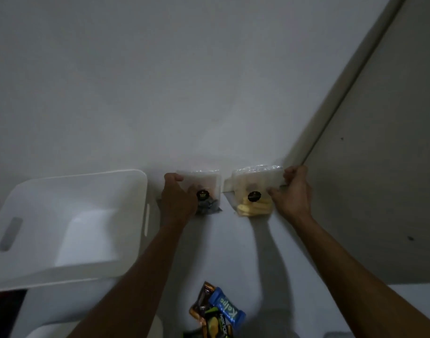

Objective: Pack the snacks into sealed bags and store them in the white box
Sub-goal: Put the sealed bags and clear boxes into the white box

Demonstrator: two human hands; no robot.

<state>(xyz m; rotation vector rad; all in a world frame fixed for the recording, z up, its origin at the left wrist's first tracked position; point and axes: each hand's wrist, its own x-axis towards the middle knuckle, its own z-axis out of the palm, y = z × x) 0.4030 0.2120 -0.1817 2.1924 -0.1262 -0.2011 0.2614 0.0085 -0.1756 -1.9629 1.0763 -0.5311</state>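
Far left: white box (70, 223), open-topped, just beside left hand (178, 203). Fingers curled around clear bag of dark-wrapped snacks (205, 195), upright on the table (233, 252). Right hand (291, 193) pinching clear bag of pale yellow sticks (254, 191) by its edge. Left-hand bag nearer the box. Near bottom: loose wrapped snacks (216, 313), unpacked.

Open tabletop (233, 252) lies between the forearms. The white box (70, 228) blocks the left, a wall (380, 167) the right.

white box (70, 230) – white | snack wrapper (227, 311) – blue | bag contents (254, 209) – pale yellow
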